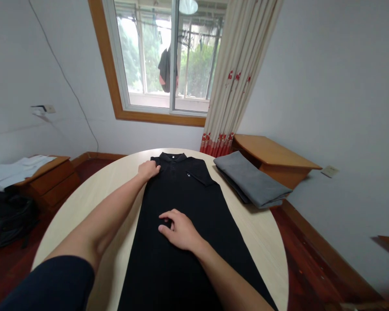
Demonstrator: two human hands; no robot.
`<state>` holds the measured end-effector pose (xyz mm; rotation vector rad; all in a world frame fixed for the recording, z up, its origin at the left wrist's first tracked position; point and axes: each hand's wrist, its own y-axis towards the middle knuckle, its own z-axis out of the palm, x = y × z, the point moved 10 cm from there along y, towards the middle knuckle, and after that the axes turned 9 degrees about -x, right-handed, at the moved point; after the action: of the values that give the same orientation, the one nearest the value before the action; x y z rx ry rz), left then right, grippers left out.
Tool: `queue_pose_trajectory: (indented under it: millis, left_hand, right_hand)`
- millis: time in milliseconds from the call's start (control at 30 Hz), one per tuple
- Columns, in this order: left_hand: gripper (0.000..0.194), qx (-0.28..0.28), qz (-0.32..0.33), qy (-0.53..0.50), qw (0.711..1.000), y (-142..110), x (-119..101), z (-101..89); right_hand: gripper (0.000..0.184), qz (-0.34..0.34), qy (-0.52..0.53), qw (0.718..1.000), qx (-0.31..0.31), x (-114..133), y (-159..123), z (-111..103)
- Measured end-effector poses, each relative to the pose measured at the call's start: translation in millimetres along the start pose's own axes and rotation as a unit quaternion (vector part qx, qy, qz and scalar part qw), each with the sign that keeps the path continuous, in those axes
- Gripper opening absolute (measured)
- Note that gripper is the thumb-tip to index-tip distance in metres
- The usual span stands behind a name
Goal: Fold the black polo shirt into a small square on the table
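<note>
- A black shirt [188,198] is being displayed front up on the round tabletop [106,181], its collar [175,157] pointing toward the window [149,60] and its lower part running out of view at the near side.
- The left hand [148,170] is being placed at the shirt's left shoulder, with the fingers curling over the edge; whether fabric is being pinched there cannot be told.
- The right hand [180,230] is being held over the middle of the shirt, loosely curved, thumb and forefinger apart, with nothing being grasped; contact with the cloth cannot be made out.
- On the right, a short sleeve [203,173] is being left in view beside the chest; on the left, no sleeve is being shown, so it may be lying tucked beneath.
- A folded grey cloth [253,177] is being supported by the tabletop near that sleeve, apart from both hands.
- Judging by this, the shirt is being straightened and its left side arranged; next, a steady hold on the shoulder edge and a smoothing palm are seemingly being called for.
</note>
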<state>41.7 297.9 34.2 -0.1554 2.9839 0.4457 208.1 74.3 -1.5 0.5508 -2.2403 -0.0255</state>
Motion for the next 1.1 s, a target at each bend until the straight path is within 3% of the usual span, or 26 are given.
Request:
queue_pose_trajectory:
  millis: [233, 367, 500, 600, 733, 933, 1100]
  left_hand:
    - [0.049, 0.021, -0.050, 0.014, 0.998, 49.4, 15.6, 40.3]
    - [0.044, 0.022, -0.051, -0.007, 0.998, 65.6, 13.8, 39.4]
    - [0.041, -0.001, -0.038, -0.033, 0.999, 78.4, 2.7, 30.0]
    - [0.041, -0.004, -0.010, -0.050, 0.999, 79.1, -9.5, 34.3]
    - [0.044, 0.024, 0.032, -0.060, 0.997, 69.8, -18.6, 54.3]
    - [0.055, 0.074, 0.081, -0.057, 0.992, 56.7, -13.2, 81.3]
    - [0.070, 0.101, 0.080, -0.043, 0.991, 59.5, -8.1, 98.2]
  right_hand:
    - [0.033, -0.039, -0.031, 0.997, 0.064, 7.7, -1.2, 7.7]
    - [0.031, -0.040, -0.059, 0.994, 0.083, 10.3, -2.8, 9.8]
    - [0.031, -0.026, -0.043, 0.997, 0.058, 12.1, -4.2, 6.4]
    - [0.031, -0.010, -0.032, 0.999, 0.038, 11.3, -5.0, 4.0]
    - [0.031, 0.019, -0.048, 0.998, 0.048, 6.6, -5.4, 4.7]
    - [0.033, 0.032, -0.074, 0.994, 0.076, 4.3, -4.8, 7.6]
    - [0.035, 0.038, -0.085, 0.992, 0.089, 1.1, -4.1, 12.2]
